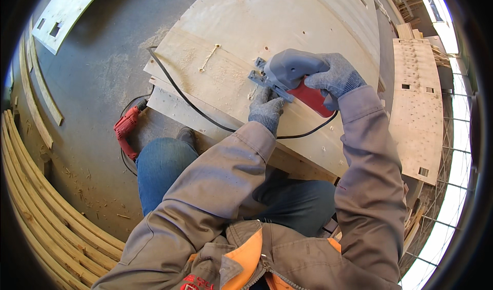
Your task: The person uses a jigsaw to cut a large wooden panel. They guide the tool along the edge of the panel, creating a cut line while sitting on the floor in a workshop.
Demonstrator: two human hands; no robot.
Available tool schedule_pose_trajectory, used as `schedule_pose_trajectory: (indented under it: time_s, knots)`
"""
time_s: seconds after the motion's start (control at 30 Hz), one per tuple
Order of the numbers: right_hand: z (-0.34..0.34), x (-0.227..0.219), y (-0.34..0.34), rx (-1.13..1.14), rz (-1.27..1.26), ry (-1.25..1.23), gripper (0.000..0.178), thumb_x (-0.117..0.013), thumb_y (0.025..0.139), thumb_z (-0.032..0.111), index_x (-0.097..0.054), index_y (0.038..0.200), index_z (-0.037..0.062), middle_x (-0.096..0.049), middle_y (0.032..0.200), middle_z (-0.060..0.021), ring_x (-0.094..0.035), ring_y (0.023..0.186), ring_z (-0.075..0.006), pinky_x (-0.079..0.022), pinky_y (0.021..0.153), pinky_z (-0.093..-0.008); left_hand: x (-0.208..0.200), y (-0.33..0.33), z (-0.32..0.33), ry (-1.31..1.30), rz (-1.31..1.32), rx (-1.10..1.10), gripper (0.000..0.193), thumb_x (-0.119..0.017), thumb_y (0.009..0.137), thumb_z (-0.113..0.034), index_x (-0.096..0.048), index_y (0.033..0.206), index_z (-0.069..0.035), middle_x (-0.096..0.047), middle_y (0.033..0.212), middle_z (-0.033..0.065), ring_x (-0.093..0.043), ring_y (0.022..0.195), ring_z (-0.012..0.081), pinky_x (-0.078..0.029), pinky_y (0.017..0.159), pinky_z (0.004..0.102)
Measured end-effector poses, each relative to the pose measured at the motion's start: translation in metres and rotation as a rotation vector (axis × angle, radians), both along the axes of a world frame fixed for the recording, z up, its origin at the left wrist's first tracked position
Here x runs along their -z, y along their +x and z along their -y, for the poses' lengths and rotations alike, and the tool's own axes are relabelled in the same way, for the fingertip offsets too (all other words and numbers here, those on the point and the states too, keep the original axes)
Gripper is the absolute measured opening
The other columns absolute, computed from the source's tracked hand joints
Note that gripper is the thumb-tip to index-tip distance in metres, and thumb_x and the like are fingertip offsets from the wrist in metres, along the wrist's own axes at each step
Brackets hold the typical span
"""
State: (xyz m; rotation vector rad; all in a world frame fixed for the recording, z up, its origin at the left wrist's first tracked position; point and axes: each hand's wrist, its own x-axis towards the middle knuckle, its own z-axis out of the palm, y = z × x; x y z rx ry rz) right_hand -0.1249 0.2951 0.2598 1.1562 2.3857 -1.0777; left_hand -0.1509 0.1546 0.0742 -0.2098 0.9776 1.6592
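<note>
A grey-and-red jigsaw [298, 71] is tilted over a large plywood sheet [257, 17]. Round its rear handle my gloved right hand [334, 77] is closed. My gloved left hand [266, 107] reaches to the metal base plate [280, 90], its fingers partly hidden beneath the tool, so I cannot tell whether they grip it. A black cord [190, 102] loops across the plywood under my left forearm. Left of the tool, a short cut line [209, 58] with sawdust marks the sheet.
A red corded drill [127, 128] lies on the floor by my left knee. Long timber strips [56, 208] are stacked at lower left. Cut plywood panels with square holes stand at right [417, 110] and upper left [67, 12]. Sawdust and wood chips litter the floor.
</note>
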Motion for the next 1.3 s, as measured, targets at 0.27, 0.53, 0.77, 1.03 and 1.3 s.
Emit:
schedule_pose_trajectory:
  time_s: [0.27,0.53,0.77,1.03,1.3]
  knots:
    - [-0.001,-0.002,-0.004,-0.036,0.017,0.004,0.038,-0.075,0.071,0.016,-0.074,0.107,0.0033,-0.07,0.079,-0.0097,-0.064,0.066,-0.0173,-0.055,0.063,-0.0335,-0.001,-0.002,0.001,-0.035,-0.046,0.019,0.052,-0.063,0.088,0.001,-0.059,0.138,-0.014,-0.062,0.113,-0.0012,-0.06,0.094,0.0139,-0.052,0.079,0.0307]
    - [0.004,-0.004,-0.01,0.011,0.056,-0.002,0.037,-0.076,0.073,0.016,-0.074,0.107,0.0031,-0.07,0.08,-0.0103,-0.064,0.065,-0.017,-0.054,0.062,-0.0331,-0.009,-0.002,0.004,-0.027,-0.05,-0.017,0.055,-0.061,0.089,0.001,-0.057,0.142,-0.013,-0.062,0.132,-0.0006,-0.06,0.098,0.0134,-0.051,0.083,0.0322]
    - [0.001,0.001,-0.013,-0.019,0.049,0.012,0.037,-0.077,0.072,0.018,-0.074,0.105,0.0032,-0.069,0.078,-0.0103,-0.063,0.061,-0.0179,-0.054,0.057,-0.0343,-0.005,-0.006,0.004,-0.016,-0.007,-0.033,0.051,-0.059,0.09,0.003,-0.058,0.139,-0.01,-0.064,0.122,-0.0006,-0.06,0.093,0.0132,-0.05,0.082,0.0301]
    - [0.0,0.001,-0.016,-0.019,0.039,0.008,0.038,-0.077,0.072,0.02,-0.074,0.106,0.004,-0.069,0.078,-0.0102,-0.063,0.062,-0.0181,-0.054,0.055,-0.0356,-0.007,-0.009,0.004,-0.041,0.004,-0.048,0.048,-0.063,0.089,0.003,-0.061,0.136,-0.007,-0.065,0.118,0.0009,-0.06,0.091,0.0143,-0.052,0.08,0.0315]
    - [0.001,0.001,-0.02,-0.035,0.039,0.019,0.039,-0.077,0.071,0.021,-0.074,0.106,0.004,-0.069,0.078,-0.0108,-0.064,0.063,-0.019,-0.054,0.057,-0.0354,-0.009,-0.012,0.004,-0.068,-0.002,-0.052,0.051,-0.063,0.089,0.003,-0.059,0.139,-0.006,-0.065,0.122,0.0037,-0.062,0.095,0.0165,-0.052,0.082,0.0324]
